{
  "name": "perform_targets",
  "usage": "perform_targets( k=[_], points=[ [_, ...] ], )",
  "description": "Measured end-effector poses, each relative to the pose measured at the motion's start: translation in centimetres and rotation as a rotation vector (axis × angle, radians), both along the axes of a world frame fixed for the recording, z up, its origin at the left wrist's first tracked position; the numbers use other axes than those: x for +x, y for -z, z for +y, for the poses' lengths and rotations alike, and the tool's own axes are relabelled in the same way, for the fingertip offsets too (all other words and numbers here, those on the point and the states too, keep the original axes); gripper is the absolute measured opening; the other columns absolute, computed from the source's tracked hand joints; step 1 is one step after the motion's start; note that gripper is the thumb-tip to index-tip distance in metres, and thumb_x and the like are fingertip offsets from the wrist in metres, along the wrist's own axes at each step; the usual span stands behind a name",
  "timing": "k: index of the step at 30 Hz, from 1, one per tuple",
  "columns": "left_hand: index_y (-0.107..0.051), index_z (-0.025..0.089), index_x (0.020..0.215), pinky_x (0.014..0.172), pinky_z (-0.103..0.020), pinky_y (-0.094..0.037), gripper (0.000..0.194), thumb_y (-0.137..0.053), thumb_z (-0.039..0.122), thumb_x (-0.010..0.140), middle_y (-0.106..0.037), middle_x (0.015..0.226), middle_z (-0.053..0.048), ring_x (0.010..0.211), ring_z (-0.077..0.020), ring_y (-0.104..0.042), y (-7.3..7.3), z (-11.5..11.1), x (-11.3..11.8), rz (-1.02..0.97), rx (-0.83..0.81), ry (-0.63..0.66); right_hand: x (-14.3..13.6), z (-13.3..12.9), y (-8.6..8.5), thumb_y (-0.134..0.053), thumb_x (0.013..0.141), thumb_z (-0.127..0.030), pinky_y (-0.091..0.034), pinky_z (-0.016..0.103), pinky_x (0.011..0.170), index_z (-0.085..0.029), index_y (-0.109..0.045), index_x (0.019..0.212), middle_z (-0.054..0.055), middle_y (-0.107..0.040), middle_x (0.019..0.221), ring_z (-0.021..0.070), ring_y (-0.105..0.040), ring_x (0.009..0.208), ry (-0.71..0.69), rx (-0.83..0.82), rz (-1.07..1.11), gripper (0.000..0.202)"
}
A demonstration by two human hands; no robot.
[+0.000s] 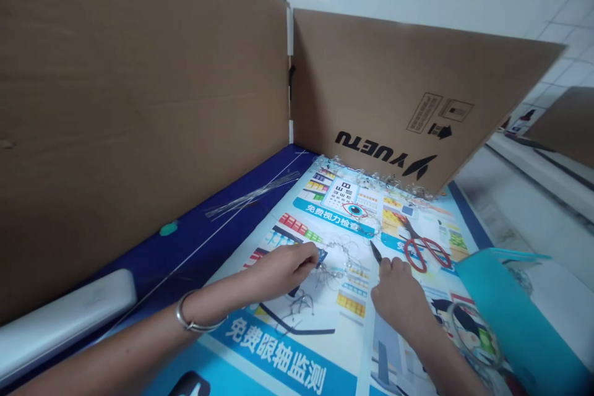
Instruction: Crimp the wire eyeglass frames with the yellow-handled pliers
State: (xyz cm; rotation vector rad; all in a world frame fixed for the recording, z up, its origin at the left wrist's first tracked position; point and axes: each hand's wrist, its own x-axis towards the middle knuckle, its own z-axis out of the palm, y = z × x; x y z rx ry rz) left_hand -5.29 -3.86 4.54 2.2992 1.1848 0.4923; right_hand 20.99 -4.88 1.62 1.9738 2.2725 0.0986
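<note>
My left hand (290, 269), a silver bangle on its wrist, is closed in a pinch at a thin wire strand with small clear beads (342, 269). The strand loops out to the right of the fingertips over the printed poster. My right hand (399, 294) is a fist around a tool with a dark pointed tip (375, 252); the fingers hide the rest of it. The tip points up and left, apart from the beaded strand. Beyond the right hand lie scissors with red handles (426, 252). Loose curled wire (301, 306) lies below the left hand.
Tall cardboard panels (148, 105) stand at the left and back. More beaded wire (394, 184) lies along the back panel's foot. Straight wires (255, 193) rest on the blue cloth. A white bar-shaped object (69, 325) is at left, a turquoise box (520, 315) at right.
</note>
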Motion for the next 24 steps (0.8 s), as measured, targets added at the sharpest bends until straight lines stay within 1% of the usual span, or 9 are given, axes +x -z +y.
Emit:
perform_targets(
  k=[3,5,8,11,14,16,19,22,24],
  points=[
    [-0.055,0.019,0.094,0.066,-0.024,-0.040,0.021,-0.037,0.015,0.085,-0.061,0.089,-0.003,0.077,-0.0160,-0.056,0.3,0.1,0.2,-0.019,0.059,-0.020,-0.3,-0.4,-0.8,-0.046,0.072,-0.018,-0.037,0.034,0.075,-0.009,-0.053,0.099,0.018,-0.051,0.098,0.0284,-0.045,0.092,0.043,-0.013,-0.004,0.029],
    [-0.057,0.020,0.102,0.072,-0.026,-0.042,0.025,-0.038,0.016,0.086,-0.062,0.097,-0.005,0.084,-0.0176,-0.057,0.2,0.4,0.3,-0.028,0.102,-0.013,-0.3,-0.7,-1.4,-0.045,0.072,-0.019,-0.036,0.034,0.073,-0.009,-0.054,0.098,0.017,-0.052,0.094,0.0274,-0.046,0.089,0.041,-0.043,-0.001,0.029],
    [-0.061,0.020,0.099,0.075,-0.026,-0.043,0.026,-0.038,0.017,0.087,-0.064,0.092,-0.004,0.083,-0.0167,-0.058,-0.7,1.3,0.8,-0.039,0.130,0.037,-0.4,-1.2,-1.8,-0.045,0.072,-0.021,-0.036,0.034,0.070,-0.009,-0.054,0.099,0.015,-0.053,0.090,0.0259,-0.048,0.084,0.017,-0.080,0.018,0.031],
    [-0.062,0.020,0.093,0.074,-0.024,-0.043,0.024,-0.040,0.016,0.085,-0.064,0.090,-0.002,0.082,-0.0149,-0.058,-1.8,2.2,2.0,-0.097,0.116,0.062,-0.7,-1.5,-1.5,-0.047,0.070,-0.021,-0.036,0.034,0.069,-0.010,-0.055,0.097,0.015,-0.053,0.089,0.0262,-0.048,0.084,0.006,-0.049,0.028,0.030],
    [-0.061,0.019,0.091,0.073,-0.024,-0.042,0.022,-0.040,0.015,0.084,-0.063,0.088,-0.002,0.081,-0.0139,-0.057,-2.2,2.7,3.8,-0.169,0.118,0.063,-0.9,-1.5,-0.6,-0.048,0.068,-0.012,-0.035,0.034,0.068,-0.009,-0.055,0.094,0.016,-0.053,0.088,0.0268,-0.048,0.082,0.022,0.033,-0.003,0.027],
    [-0.060,0.018,0.087,0.070,-0.023,-0.042,0.021,-0.041,0.014,0.084,-0.062,0.084,-0.001,0.077,-0.0130,-0.056,-2.1,2.7,4.9,-0.205,0.136,0.059,-0.9,-1.3,0.1,-0.043,0.069,-0.004,-0.035,0.032,0.064,-0.010,-0.056,0.092,0.016,-0.054,0.086,0.0261,-0.050,0.082,0.048,0.077,0.015,0.027],
    [-0.058,0.017,0.078,0.064,-0.022,-0.040,0.016,-0.043,0.017,0.083,-0.060,0.075,0.000,0.070,-0.0121,-0.053,-1.4,2.6,5.8,-0.243,0.125,0.056,-0.4,-0.8,0.3,-0.041,0.069,0.000,-0.035,0.030,0.062,-0.012,-0.056,0.089,0.014,-0.055,0.085,0.0246,-0.051,0.080,0.056,0.088,0.055,0.028],
    [-0.056,0.017,0.075,0.060,-0.022,-0.038,0.013,-0.047,0.021,0.083,-0.057,0.071,0.000,0.066,-0.0117,-0.051,-0.4,2.5,5.6,-0.293,0.093,0.013,0.0,-0.7,-0.5,-0.042,0.077,-0.009,-0.036,0.029,0.062,-0.016,-0.054,0.088,0.009,-0.056,0.083,0.0215,-0.052,0.075,0.041,0.084,0.127,0.018],
    [-0.055,0.017,0.075,0.059,-0.022,-0.038,0.013,-0.047,0.023,0.084,-0.056,0.069,0.001,0.063,-0.0114,-0.049,0.1,2.4,5.3,-0.344,0.091,-0.048,-0.1,-0.8,-1.3,-0.040,0.084,-0.019,-0.036,0.027,0.063,-0.018,-0.051,0.084,0.006,-0.055,0.081,0.0189,-0.051,0.075,0.025,0.119,0.424,0.011]
  ],
)
